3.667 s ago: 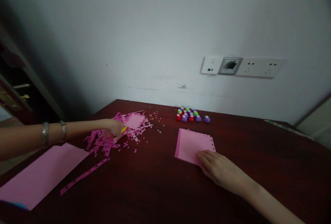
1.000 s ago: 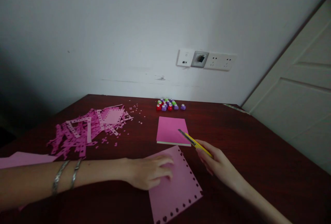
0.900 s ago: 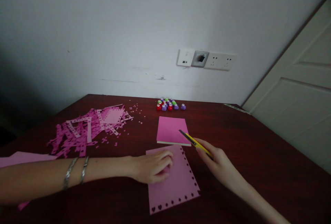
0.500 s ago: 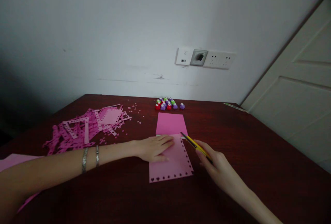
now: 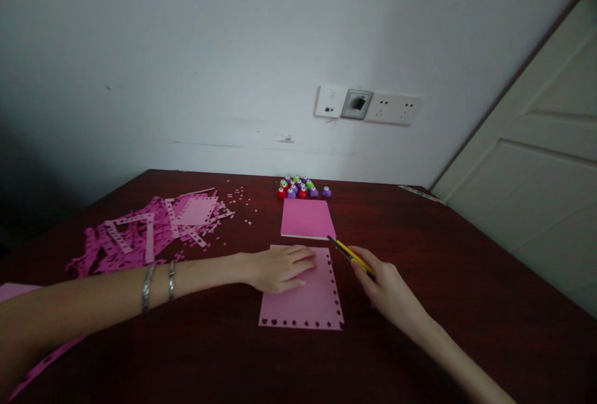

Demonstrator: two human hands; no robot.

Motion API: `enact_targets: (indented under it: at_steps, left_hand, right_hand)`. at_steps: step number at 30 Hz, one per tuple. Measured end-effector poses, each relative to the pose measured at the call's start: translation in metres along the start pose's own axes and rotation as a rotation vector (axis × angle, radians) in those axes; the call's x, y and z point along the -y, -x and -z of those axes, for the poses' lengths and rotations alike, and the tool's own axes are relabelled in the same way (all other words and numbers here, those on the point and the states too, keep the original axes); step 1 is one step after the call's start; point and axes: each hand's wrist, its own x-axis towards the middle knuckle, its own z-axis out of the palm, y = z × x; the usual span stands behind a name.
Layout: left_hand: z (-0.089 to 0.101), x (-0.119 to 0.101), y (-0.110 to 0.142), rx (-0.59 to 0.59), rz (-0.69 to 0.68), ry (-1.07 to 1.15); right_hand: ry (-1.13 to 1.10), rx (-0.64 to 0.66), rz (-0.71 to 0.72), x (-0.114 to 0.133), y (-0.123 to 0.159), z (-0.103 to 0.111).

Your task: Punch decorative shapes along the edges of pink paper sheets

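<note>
My left hand (image 5: 282,269) lies flat with fingers spread on a light pink sheet of paper (image 5: 303,304). Small dark hearts and other shapes are punched along its right and lower edges. In my right hand (image 5: 389,286) is a yellow utility knife (image 5: 349,253), its dark tip pointing up and to the left. That tip is close to the front right corner of a stack of brighter pink paper (image 5: 308,219). A narrow strip of dark table separates the stack from the sheet under my left hand.
Several small red, purple and green paper punches (image 5: 298,188) stand near the wall. On the left lies a heap of punched pink strips (image 5: 135,236) with scattered confetti. More pink paper (image 5: 18,291) is partly under my left forearm. Wall sockets (image 5: 392,109) are above the table (image 5: 420,255).
The light pink sheet has slid toward me with my left hand, opening a gap from the brighter stack. My right hand still holds the knife and has barely moved.
</note>
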Motion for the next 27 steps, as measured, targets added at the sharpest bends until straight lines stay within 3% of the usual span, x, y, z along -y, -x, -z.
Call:
enact_targets:
  at_steps: [5,13,27]
  left_hand:
    - [-0.011,-0.008,-0.005,-0.079,0.071,-0.01]
    - [-0.018,0.001,-0.018,-0.04,0.093,-0.033]
    - [-0.017,0.009,-0.019,-0.031,0.051,-0.022]
  right_hand:
    - [0.097,-0.029,0.073,0.005,0.004,-0.002]
    - [0.253,0.018,0.051,0.01,0.005,-0.011]
    - [0.291,0.049,0.028,0.017,0.0,-0.015]
